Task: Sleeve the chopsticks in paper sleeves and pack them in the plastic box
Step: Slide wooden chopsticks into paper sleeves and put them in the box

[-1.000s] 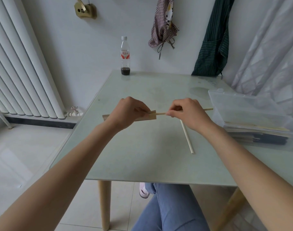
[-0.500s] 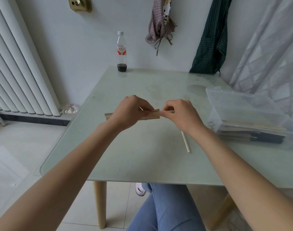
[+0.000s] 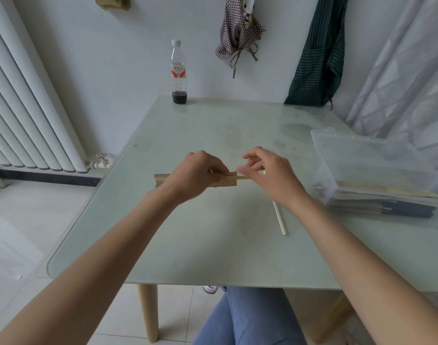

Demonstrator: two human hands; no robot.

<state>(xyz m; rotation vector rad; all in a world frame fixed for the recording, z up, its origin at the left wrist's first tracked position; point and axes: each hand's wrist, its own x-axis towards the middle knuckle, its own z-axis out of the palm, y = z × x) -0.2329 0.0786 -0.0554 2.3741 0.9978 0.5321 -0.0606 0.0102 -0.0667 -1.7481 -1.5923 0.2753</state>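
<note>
Both hands hide the sleeve (image 3: 163, 180): left (image 3: 195, 174) clamps it, right (image 3: 267, 170) fingers spread, blurred.

white wall (image 3: 113, 58), ribbed radiator (image 3: 26, 108) left, sheer curtain (image 3: 399, 70) right, pale tiled floor (image 3: 13, 232), glass-topped table (image 3: 200, 232).

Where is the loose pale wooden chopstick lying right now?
In the head view, the loose pale wooden chopstick lies on the pale green glass table, right of centre, partly under the right hand, near the clear plastic box.
</note>
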